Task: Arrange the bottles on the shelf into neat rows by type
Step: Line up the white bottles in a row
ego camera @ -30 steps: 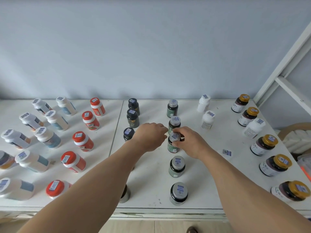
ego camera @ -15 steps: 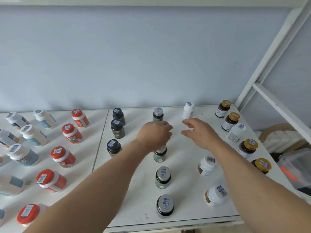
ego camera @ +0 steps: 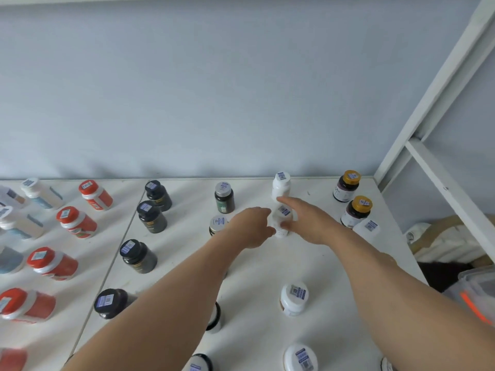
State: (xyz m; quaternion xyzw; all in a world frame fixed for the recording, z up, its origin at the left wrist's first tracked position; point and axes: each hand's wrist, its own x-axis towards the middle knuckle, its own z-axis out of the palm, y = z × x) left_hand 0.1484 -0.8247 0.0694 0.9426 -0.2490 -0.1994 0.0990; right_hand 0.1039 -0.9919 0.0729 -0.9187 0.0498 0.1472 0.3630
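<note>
Now both hands meet around a small white bottle (ego camera: 281,220) in the second spot of the white row, just in front of the rear white bottle (ego camera: 281,184) by the wall. Half a second ago the left hand (ego camera: 250,227) was curled over the grey-capped bottles in the middle row, and the right hand (ego camera: 310,222) hovered spread near the back with nothing in it. The left hand has since shifted rightward, its knuckles bent and its fingertips touching the bottle's left side; the right hand has closed in, thumb and fingers pinching the bottle from the right. The bottle stands upright on the white shelf (ego camera: 329,269), its barcode-stickered cap showing between the two hands. With the left hand gone from that row, a grey-capped bottle (ego camera: 218,224) is partly uncovered behind the wrist, in front of the dark green one (ego camera: 224,198). The two nearer white bottles (ego camera: 294,298) sit well apart from the held one, lower in view than before. The gold-capped bottles (ego camera: 357,211) line the right edge.
</note>
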